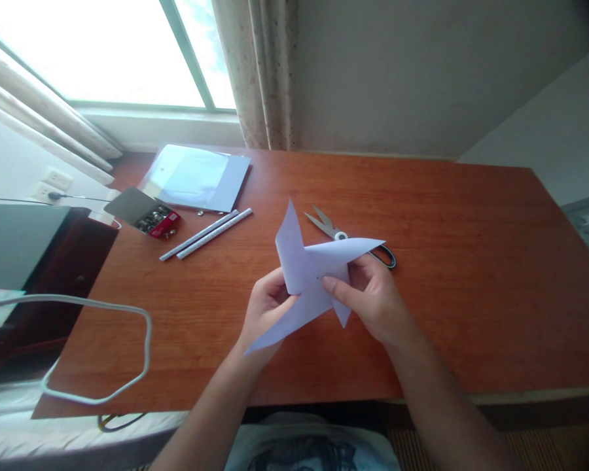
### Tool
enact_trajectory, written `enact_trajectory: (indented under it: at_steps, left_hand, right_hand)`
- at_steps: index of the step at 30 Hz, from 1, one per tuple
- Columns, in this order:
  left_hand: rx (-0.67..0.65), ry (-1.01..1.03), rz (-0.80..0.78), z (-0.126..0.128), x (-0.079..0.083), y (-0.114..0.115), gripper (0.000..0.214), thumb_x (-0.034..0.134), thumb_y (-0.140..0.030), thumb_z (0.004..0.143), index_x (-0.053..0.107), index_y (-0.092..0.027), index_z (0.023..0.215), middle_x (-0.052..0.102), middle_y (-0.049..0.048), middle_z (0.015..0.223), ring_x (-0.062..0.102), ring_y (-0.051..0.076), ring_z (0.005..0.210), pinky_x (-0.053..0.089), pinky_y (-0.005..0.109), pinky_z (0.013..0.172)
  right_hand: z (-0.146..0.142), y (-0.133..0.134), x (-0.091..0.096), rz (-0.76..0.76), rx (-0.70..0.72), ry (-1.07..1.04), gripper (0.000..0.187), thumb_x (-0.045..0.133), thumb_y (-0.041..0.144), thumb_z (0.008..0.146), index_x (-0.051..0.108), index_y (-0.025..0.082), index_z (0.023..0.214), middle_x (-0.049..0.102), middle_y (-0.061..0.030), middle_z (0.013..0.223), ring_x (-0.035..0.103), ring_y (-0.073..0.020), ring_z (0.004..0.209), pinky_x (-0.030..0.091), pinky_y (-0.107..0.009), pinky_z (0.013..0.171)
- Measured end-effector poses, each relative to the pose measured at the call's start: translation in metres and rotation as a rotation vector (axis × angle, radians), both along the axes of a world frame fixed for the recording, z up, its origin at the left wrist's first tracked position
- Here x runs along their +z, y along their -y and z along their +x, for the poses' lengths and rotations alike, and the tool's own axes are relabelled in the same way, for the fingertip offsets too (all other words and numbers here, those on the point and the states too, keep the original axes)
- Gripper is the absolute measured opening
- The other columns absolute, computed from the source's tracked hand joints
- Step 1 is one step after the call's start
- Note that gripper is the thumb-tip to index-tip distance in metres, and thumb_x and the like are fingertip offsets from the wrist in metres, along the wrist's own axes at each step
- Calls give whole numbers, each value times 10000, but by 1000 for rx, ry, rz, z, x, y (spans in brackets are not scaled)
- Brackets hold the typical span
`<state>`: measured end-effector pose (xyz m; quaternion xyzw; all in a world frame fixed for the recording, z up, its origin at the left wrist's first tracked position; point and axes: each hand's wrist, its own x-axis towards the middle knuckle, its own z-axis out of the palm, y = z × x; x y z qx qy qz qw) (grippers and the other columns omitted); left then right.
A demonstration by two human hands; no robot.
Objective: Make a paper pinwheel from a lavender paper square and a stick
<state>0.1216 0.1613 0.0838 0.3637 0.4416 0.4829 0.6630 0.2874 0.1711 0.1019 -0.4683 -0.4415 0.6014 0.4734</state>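
Observation:
A white paper pinwheel (314,261) with curved, pointed blades is held up above the table between both hands. My left hand (267,304) grips its left side, the fingers partly hidden behind the paper. From the right, my right hand (373,291) pinches it, the thumb lying on the front near a small dark dot at the centre and the fingers behind. Just beyond the pinwheel, a pair of scissors (341,235) lies on the table with its blades apart; paper and my right hand cover part of its handles.
Two pale rolled sticks (211,235) lie left of the pinwheel on the wooden table (461,281). Behind them are an open red box (160,219) of small metal pieces and a clear folder (196,176) with papers. A white cable (147,340) loops over the left edge.

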Motion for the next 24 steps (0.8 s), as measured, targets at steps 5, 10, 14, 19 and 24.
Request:
enact_trajectory:
  at_steps: [5,10,14,19,24]
  left_hand:
    - [-25,17,-33,-2,2,0,396,870,-468,669,798,-146,888,774,74,876,657,211,752,534,282,701]
    - [-84,-3,-34,-8,3,-1,349,820,-426,708,802,-149,920,762,63,857,632,206,735,504,273,673]
    - [-128,-17,-29,-10,15,-3,184,758,-291,699,803,-168,828,717,24,729,590,182,672,469,255,617]
    - [-148,-9,-125,-7,25,-6,91,740,-252,696,781,-171,706,685,14,651,597,183,667,504,278,680]
    - [-198,54,-138,-11,20,-4,190,715,-309,678,790,-159,768,739,70,749,664,241,742,527,307,692]
  right_hand:
    - [2,-1,-1,-34,-1,-6,355,827,383,765,692,231,1056,781,-62,1114,731,-294,1040,605,-425,913]
    - [6,-3,-3,-38,6,-16,353,822,359,772,683,229,1069,777,-63,1127,722,-281,1064,593,-415,934]
    - [9,-4,-3,-34,59,-80,323,810,313,792,691,218,1076,783,-54,1088,722,-250,1040,591,-380,917]
    - [12,-4,2,-96,180,-105,350,808,309,787,696,204,1102,782,-62,1075,724,-255,1014,594,-385,887]
    - [16,-5,1,-94,131,-52,313,794,307,776,706,196,1055,790,-59,1012,727,-266,986,596,-388,854]
